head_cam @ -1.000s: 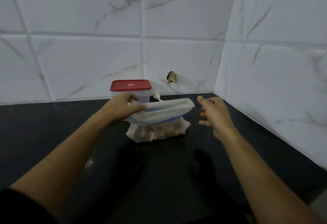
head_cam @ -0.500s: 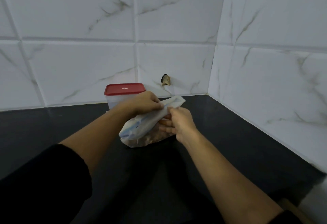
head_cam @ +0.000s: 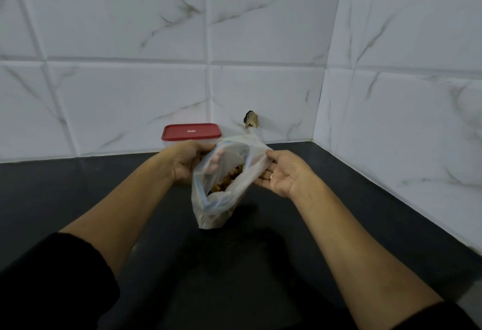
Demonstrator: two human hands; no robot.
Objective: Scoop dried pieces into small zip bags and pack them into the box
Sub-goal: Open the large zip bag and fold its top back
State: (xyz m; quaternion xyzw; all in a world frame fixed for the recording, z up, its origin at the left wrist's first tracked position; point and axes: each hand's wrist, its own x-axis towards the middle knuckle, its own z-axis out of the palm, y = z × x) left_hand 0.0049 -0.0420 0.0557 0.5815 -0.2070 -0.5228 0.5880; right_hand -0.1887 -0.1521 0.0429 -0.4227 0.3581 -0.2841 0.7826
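A clear zip bag (head_cam: 208,215) with a blue seal strip hangs above the black counter, its mouth pulled wide toward me. Brown dried pieces (head_cam: 229,178) show inside it. My left hand (head_cam: 186,162) grips the left side of the bag's mouth, fingers curled over the rim and partly inside. My right hand (head_cam: 283,173) pinches the right edge of the mouth. Behind the bag, against the wall, stands a clear plastic box with a red lid (head_cam: 191,131); its lid is on.
The black counter (head_cam: 78,199) runs into a corner of white marble-look tiles, with walls at the back and right. A small chipped hole (head_cam: 251,119) marks the back wall just above the counter.
The bag has been lifted off the counter and brought toward me. Both hands have pulled its mouth apart, so the dried pieces inside now show.
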